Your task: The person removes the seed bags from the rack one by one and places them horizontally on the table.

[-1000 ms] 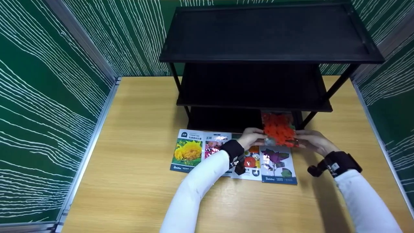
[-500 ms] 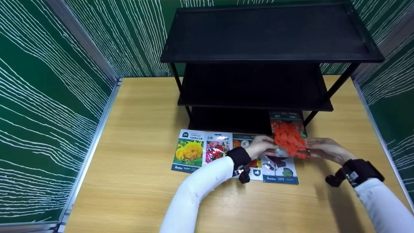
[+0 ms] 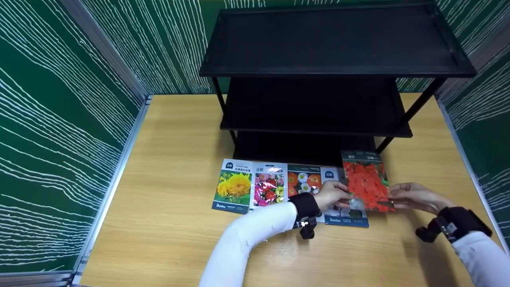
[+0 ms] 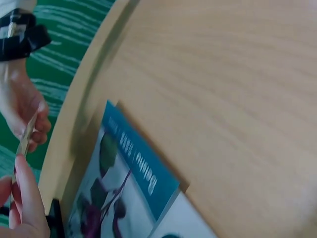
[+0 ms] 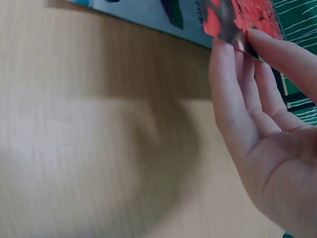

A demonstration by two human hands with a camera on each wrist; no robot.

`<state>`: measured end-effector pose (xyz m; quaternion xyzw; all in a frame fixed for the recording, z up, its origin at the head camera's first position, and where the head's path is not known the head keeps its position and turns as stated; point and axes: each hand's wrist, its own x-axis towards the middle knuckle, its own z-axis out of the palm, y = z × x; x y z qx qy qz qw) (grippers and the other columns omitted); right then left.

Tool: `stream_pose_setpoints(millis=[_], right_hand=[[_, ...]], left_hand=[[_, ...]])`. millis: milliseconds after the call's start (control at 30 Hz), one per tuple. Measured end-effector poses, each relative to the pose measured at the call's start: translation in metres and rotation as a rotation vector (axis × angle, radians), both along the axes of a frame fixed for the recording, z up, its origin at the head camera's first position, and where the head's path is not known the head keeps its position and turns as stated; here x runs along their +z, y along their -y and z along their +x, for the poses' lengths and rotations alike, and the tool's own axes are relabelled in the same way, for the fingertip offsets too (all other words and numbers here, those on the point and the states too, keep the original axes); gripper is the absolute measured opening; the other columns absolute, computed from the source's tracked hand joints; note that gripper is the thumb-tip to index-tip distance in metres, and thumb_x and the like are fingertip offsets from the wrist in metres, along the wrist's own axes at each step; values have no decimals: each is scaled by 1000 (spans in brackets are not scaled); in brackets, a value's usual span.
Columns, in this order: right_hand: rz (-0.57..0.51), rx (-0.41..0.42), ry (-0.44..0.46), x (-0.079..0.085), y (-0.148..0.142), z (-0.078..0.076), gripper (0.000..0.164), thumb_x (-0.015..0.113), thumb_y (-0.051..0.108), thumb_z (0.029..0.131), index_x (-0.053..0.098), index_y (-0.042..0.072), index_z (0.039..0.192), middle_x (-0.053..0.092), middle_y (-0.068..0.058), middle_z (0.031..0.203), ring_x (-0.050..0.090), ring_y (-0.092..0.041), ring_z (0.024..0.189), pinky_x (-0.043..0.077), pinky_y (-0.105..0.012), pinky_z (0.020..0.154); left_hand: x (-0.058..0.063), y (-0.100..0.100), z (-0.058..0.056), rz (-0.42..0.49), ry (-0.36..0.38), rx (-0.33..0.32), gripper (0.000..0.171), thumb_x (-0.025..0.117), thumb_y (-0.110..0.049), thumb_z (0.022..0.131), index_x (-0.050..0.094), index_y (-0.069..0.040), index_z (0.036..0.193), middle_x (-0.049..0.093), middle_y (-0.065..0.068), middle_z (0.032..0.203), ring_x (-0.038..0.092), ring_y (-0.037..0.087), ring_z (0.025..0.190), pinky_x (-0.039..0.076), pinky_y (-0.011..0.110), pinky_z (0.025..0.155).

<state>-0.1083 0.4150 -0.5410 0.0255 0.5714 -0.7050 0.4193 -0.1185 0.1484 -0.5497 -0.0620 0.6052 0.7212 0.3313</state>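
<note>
A seed packet with red flowers [image 3: 365,181] is held up between both hands, over the right end of a row of packets. My left hand [image 3: 332,195] pinches its lower left edge, and my right hand [image 3: 416,197] pinches the lower right one. In the right wrist view, the thumb [image 5: 277,47] lies on the printed face with the fingers behind. The left wrist view shows the packet edge-on between both hands. Beneath it, partly covered, lies a purple-flower packet [image 3: 346,221]. Leftward lie an orange-and-white-flower packet [image 3: 305,181], a pink-and-red-flower packet [image 3: 269,187] and a yellow-flower packet [image 3: 233,185].
A black three-tier shelf [image 3: 334,40] stands behind the row, its lowest tier [image 3: 287,147] close to the packets' top edges. The wooden table [image 3: 167,179] is bounded by green walls with white lines [image 3: 51,131].
Both hands have drawn the red-flower packet out from over the shelf's lowest tier, toward the person and to the right. The other packets stay in place.
</note>
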Motion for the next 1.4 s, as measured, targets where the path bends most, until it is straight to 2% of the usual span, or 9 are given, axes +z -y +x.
stream_pose_setpoints(millis=[267, 467, 667, 833, 1033, 1200, 1400], right_hand=[[98, 52, 26, -4, -10, 10, 16, 45, 1, 90, 57, 5, 99, 65, -5, 95, 61, -18, 91, 49, -31, 84], [189, 29, 82, -9, -17, 16, 13, 51, 4, 88, 60, 6, 97, 65, -7, 93, 62, -19, 88, 50, -33, 82], [147, 63, 56, -15, -25, 23, 17, 47, 1, 89, 62, 7, 96, 65, -6, 91, 63, -18, 86, 51, -30, 79], [181, 66, 33, -17, -26, 26, 15, 48, 1, 89, 60, 8, 94, 64, -2, 87, 63, -15, 82, 52, -28, 76], [341, 39, 46, -13, -20, 25, 9, 53, 2, 85, 59, 2, 93, 64, -4, 83, 63, -16, 77, 53, -29, 73], [474, -1, 44, -12, -12, 23, 11, 56, 1, 83, 58, -2, 93, 64, -5, 80, 64, -17, 74, 54, -30, 71], [550, -13, 20, -13, -5, 21, 14, 58, 1, 81, 58, -7, 93, 64, -5, 77, 63, -17, 70, 54, -31, 70]], left_hand=[[-6, -15, 19, -68, -21, 32, 18, 60, 18, 72, 53, 3, 80, 55, 9, 64, 61, 39, 73, 55, 37, 59], [-11, -27, 28, -89, -33, 33, 20, 59, 20, 70, 50, 3, 75, 56, 11, 62, 60, 44, 73, 55, 36, 56], [-15, -38, 34, -113, 4, 73, 22, 59, 21, 69, 48, 2, 72, 52, 10, 58, 60, 45, 72, 55, 37, 53], [-17, -46, 37, -114, 21, 115, 25, 56, 24, 68, 46, 2, 68, 50, 10, 57, 59, 46, 71, 55, 39, 54], [-20, -49, 38, -137, -17, 134, 21, 56, 25, 67, 48, 6, 71, 55, 18, 65, 58, 47, 69, 55, 40, 53], [-20, -48, 37, -229, -62, 119, 21, 60, 21, 68, 48, 4, 72, 54, 13, 65, 60, 43, 65, 54, 36, 49], [-20, -43, 36, -314, -86, 65, 21, 64, 16, 70, 49, 2, 73, 51, 7, 65, 62, 36, 62, 54, 30, 47]])
